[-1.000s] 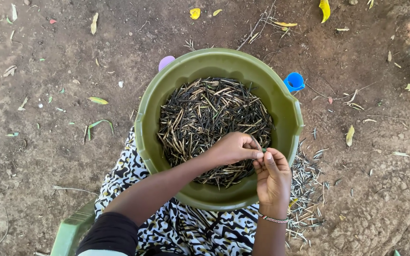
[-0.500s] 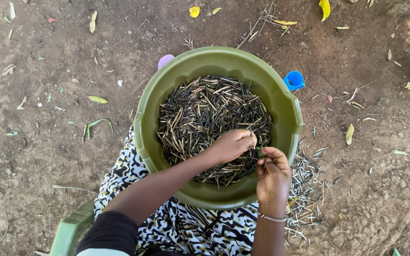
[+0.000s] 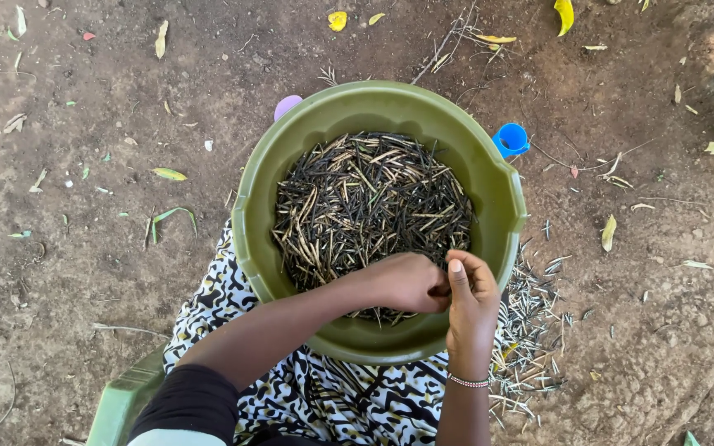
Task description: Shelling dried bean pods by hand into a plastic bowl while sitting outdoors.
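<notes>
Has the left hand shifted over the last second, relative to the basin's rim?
No, barely. The left hand stays over the dark pods by the near rim of the green basin, pressed against the right hand; only the fingers have reworked their pinch.

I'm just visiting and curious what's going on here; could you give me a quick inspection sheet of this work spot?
Surface: bare earth ground, scattered with dry leaves.
Job's things: green basin on the lap, heaped with dark and pale dry pods.
Clutter: pile of empty husks on the ground at the right; blue cup and a purple object behind the basin.
Grips: left hand and right hand meet over the pods, fingers pinched together; what they pinch is hidden.
Cables: nothing seen.
Surroundings: patterned cloth, green seat edge.
</notes>
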